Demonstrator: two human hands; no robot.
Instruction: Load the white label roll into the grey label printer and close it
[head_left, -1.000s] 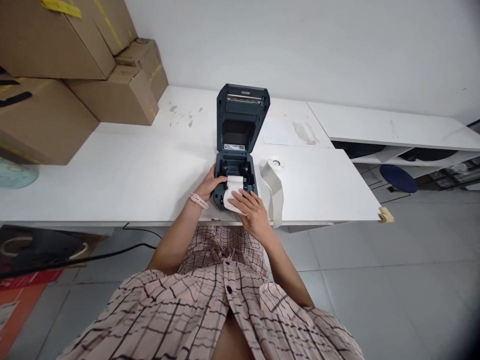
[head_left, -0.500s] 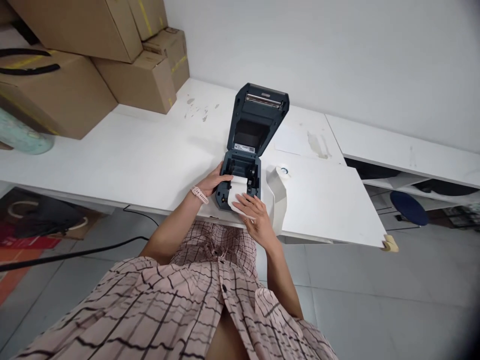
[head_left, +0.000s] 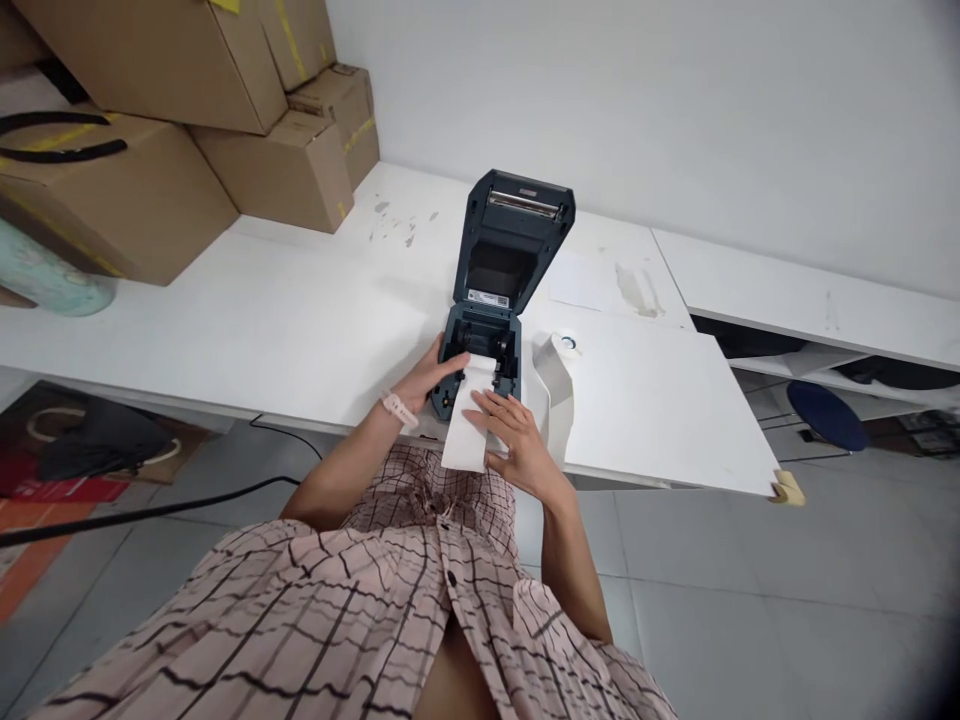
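Hanging over the near edge of the table (head_left: 637, 400), the white paper strip (head_left: 465, 430) is dangling just left of the right hand (head_left: 525, 455). That hand's fingers are spreading slightly apart across its right side, with the thumb standing apart below them rather than closing on it. Thin and limp, the strip is likely to weigh little, slide easily, and crease if pinched hard; a flat, light hold by both long edges should suit it.

Farther in, the left hand (head_left: 420, 385) is reaching its thumb to the strip's upper left, while its fingers are wrapping the outer side of the dark machine (head_left: 514, 375); how firmly they are pressing, I cannot tell. The machine is sitting beneath both hands' fingers, looking rigid and fairly heavy, better held by its solid sides than by its open lid (head_left: 480, 240), which is rising beyond the fingertips. Right of the right fingers, a curling strip (head_left: 559, 410) is lying on the table. Far left beyond the left fingers, cardboard boxes (head_left: 262, 170) are standing stacked.
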